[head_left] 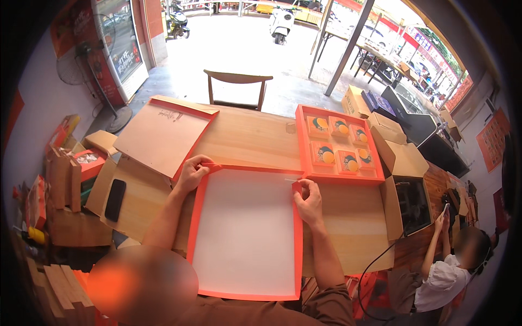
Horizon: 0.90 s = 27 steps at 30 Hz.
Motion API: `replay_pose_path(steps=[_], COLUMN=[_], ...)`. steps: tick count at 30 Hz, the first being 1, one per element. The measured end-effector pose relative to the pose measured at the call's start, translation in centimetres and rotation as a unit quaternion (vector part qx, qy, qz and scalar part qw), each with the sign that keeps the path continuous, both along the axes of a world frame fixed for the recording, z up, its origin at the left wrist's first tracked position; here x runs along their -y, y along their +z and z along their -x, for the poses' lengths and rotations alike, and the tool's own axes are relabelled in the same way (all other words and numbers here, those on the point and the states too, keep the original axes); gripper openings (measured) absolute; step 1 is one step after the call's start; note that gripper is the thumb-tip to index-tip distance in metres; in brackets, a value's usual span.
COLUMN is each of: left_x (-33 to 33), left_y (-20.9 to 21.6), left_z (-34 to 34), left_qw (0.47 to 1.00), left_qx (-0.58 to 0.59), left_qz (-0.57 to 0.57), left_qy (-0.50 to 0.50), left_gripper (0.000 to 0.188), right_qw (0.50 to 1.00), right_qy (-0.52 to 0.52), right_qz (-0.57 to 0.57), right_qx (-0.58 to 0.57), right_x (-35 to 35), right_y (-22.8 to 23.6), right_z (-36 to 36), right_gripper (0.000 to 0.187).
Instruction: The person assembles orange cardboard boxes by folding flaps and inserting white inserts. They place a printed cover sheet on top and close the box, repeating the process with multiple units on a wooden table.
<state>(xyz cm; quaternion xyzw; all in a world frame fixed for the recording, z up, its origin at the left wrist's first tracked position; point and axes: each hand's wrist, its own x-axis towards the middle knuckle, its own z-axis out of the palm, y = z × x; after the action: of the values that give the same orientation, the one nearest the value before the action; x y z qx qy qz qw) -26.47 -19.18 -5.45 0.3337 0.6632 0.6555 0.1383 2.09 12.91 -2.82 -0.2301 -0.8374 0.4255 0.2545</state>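
Observation:
A shallow cardboard box (247, 233) with red walls and a white inside lies in front of me on the wooden table, open side up. At its far left corner, my left hand (191, 173) is closed, pinching the red edge. My right hand (308, 200) is closed on the far right corner, thumb and fingertips together at the wall. Just beyond it stands a red gift box (301, 142) holding several small square packs (340, 127) in two rows. A cream lid-like panel with red sides (160, 130) lies beyond my left hand.
A black phone (115, 200) rests on cardboard at the left. Opened brown cartons (405, 160) stand along the right, with a black cable (367, 271) below. A chair (237, 81) is at the far side. At the lower right, a person (443, 282) holds a phone.

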Motion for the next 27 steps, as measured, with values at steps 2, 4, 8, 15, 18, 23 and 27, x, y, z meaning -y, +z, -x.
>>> replay_pose_path(steps=[2, 4, 8, 15, 18, 23, 27], left_x=[0.0, 0.0, 0.0, 0.1, 0.1, 0.2, 0.4], left_y=[0.3, 0.1, 0.2, 0.8, 0.8, 2.0, 1.9], left_z=[0.2, 0.4, 0.5, 0.1, 0.1, -0.1, -0.1], left_qw=[1.0, 0.999, 0.998, 0.995, 0.996, 0.995, 0.985], left_qx=[-0.004, 0.018, 0.05, 0.086, 0.064, 0.06, 0.111], left_qz=[-0.003, -0.01, -0.027, -0.004, 0.008, 0.019, 0.009], left_qy=[-0.023, -0.031, -0.04, -0.057, -0.057, -0.081, -0.135], left_gripper=[0.015, 0.014, 0.017, 0.018, 0.019, 0.017, 0.022], right_qw=[0.999, 0.997, 0.996, 0.992, 0.994, 0.994, 0.996], right_qy=[0.001, 0.006, -0.002, -0.008, -0.014, 0.005, 0.022], right_qz=[0.025, 0.058, 0.069, 0.1, 0.1, 0.086, 0.057], right_qx=[-0.02, -0.041, -0.065, -0.07, -0.042, -0.062, -0.061], right_x=[0.0, -0.1, -0.4, -1.2, -1.4, -1.9, -1.3], right_y=[-0.5, -1.1, -2.0, -2.9, -2.6, -3.3, -2.1], right_z=[0.0, 0.2, 0.6, 0.8, 0.5, 0.4, 0.5], right_gripper=[0.035, 0.035, 0.035, 0.035, 0.034, 0.024, 0.018])
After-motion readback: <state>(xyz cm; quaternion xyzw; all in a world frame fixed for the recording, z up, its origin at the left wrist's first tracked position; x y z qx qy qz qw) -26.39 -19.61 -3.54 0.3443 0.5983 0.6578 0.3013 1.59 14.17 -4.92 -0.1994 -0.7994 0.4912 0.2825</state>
